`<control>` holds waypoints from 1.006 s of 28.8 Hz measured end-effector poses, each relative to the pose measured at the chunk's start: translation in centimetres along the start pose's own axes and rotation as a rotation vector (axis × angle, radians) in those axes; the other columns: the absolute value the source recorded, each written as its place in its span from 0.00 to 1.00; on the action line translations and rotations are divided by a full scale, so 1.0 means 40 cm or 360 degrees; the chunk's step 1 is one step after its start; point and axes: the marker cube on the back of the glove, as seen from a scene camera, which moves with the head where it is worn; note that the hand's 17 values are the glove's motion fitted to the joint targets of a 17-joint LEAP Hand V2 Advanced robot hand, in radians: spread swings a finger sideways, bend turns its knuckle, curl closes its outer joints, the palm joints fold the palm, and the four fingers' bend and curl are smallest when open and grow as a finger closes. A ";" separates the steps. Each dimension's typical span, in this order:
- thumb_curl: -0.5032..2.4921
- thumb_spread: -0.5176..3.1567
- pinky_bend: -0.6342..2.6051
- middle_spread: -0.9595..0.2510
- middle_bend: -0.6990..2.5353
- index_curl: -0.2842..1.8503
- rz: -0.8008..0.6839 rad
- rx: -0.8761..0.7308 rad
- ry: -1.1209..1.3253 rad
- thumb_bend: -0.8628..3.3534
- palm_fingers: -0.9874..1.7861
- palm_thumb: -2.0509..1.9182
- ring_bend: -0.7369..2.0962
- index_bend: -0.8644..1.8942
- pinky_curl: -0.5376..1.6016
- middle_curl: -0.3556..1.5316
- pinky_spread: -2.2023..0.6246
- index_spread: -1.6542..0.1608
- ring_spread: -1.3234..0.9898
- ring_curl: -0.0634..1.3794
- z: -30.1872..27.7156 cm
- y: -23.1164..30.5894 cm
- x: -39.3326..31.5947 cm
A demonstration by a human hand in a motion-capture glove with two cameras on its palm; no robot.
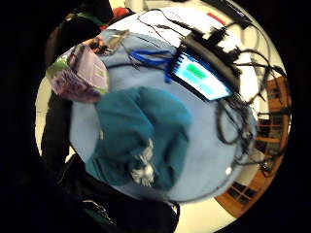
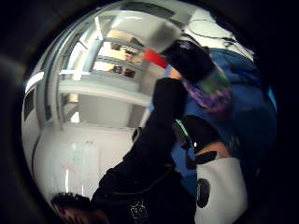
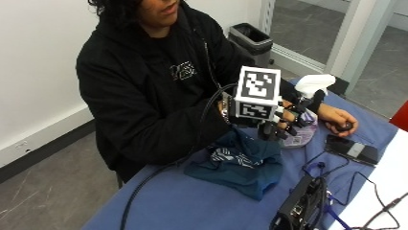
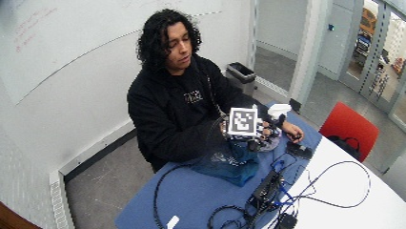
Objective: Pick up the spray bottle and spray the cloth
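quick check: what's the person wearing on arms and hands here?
Both arms are in the long sleeves of a black hoodie with a small pale chest print. The right hand wears a black glove with black straps and fittings across the fingers. The left hand is bare, with no glove or strap visible on it.

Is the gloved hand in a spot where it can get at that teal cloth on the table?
Probably yes. The right hand grips the spray bottle just above the teal cloth, with nothing visible between them.
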 end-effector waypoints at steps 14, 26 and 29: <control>0.33 0.42 0.32 0.85 0.30 0.23 -0.0096 -0.0172 0.0207 0.19 0.38 0.68 0.43 0.32 0.43 0.42 0.86 0.72 0.61 0.31 -0.228 0.248 0.068; 0.31 0.43 0.34 0.85 0.30 0.20 -0.0122 -0.0253 0.0264 0.20 0.36 0.68 0.43 0.35 0.43 0.40 0.86 0.69 0.63 0.28 -0.260 0.329 0.075; 0.30 0.43 0.34 0.85 0.30 0.21 -0.0118 -0.0247 0.0268 0.20 0.36 0.68 0.43 0.36 0.42 0.40 0.86 0.69 0.63 0.28 -0.263 0.330 0.076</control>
